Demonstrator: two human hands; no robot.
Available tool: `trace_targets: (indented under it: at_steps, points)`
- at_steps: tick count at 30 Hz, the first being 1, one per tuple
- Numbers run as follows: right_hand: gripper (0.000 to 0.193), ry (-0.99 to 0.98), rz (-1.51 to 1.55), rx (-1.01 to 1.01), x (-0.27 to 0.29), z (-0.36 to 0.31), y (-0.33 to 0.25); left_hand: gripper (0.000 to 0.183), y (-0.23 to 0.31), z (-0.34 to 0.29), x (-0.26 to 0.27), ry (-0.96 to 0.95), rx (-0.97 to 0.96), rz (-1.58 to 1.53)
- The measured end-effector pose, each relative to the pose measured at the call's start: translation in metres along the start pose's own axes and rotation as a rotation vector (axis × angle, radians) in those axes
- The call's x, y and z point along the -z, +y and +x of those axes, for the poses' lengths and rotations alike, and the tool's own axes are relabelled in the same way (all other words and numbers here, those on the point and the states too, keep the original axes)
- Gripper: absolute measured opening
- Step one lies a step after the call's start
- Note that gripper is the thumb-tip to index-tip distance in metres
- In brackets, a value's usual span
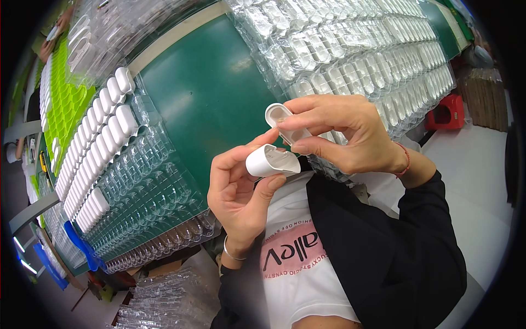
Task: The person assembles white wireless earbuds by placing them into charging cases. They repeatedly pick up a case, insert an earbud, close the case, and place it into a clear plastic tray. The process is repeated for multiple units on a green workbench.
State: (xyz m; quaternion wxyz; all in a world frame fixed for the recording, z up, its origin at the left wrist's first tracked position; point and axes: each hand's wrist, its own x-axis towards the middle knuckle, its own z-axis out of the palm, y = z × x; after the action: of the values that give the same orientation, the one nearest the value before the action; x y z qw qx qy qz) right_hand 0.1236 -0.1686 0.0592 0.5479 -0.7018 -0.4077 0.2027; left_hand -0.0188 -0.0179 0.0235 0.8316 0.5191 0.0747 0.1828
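Pinched between the fingers and thumb of my left hand (239,196) is a white earbud case body (262,162), tilted so its hollow, cut-out end faces right. Just above it, my right hand (350,131) grips a hollow white oval shell (272,113) by its side, with the open inside showing. The two white parts are close together over the near edge of the green table (205,82). My fingers cover part of the shell, and its lower end is partly hidden. Whether the parts touch, I cannot tell.
Left, a clear plastic tray (156,162) carries rows of white rounded cases (118,125). Clear trays of hollow white shells (350,77) fill the upper right. A blue strap-like object (82,245), red stool (446,113) and another person's hand (46,50) show farther out.
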Motion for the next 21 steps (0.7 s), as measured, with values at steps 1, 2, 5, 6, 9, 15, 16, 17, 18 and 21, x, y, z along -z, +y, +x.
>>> trace_targets:
  at_steps: [1,2,5,6,9,15,16,17,18,21]
  points:
    - [0.032,-0.004,0.011,-0.013,-0.0002,0.0011,-0.0019,0.045,0.0002,0.0001,0.0004,0.002,0.006,-0.004]
    - [0.032,-0.007,0.021,-0.025,-0.0002,0.0031,-0.0057,0.045,0.0017,-0.0006,0.0001,0.039,0.026,-0.032]
    - [0.031,-0.023,0.011,0.009,0.0,0.0052,-0.0051,0.046,0.0065,-0.0022,-0.0044,0.163,0.04,-0.092]
    - [0.03,-0.026,0.001,0.031,0.0004,0.0054,-0.0041,0.047,0.0066,-0.0025,-0.0038,0.173,0.056,-0.065]
    - [0.03,-0.03,-0.085,0.098,0.0014,0.0061,-0.0006,0.05,0.0053,-0.0025,0.0016,0.175,0.127,-0.044]
    - [0.03,0.029,-0.168,0.167,-0.0041,0.0044,-0.0031,0.044,0.0044,0.0023,-0.0024,0.129,0.243,-0.22]
    - [0.029,0.034,-0.187,0.176,-0.0046,0.0041,-0.0037,0.043,0.0041,0.0025,-0.0024,0.125,0.24,-0.216]
    - [0.029,0.038,-0.207,0.185,-0.0049,0.0037,-0.0046,0.043,0.0042,0.0027,-0.0022,0.122,0.237,-0.212]
    - [0.029,0.042,-0.228,0.194,-0.0056,0.0031,-0.0046,0.043,0.0031,0.0028,-0.0016,0.118,0.234,-0.208]
    - [0.028,0.072,-0.323,0.211,-0.0079,0.0002,-0.0031,0.041,0.0,0.0036,-0.001,0.115,0.214,-0.221]
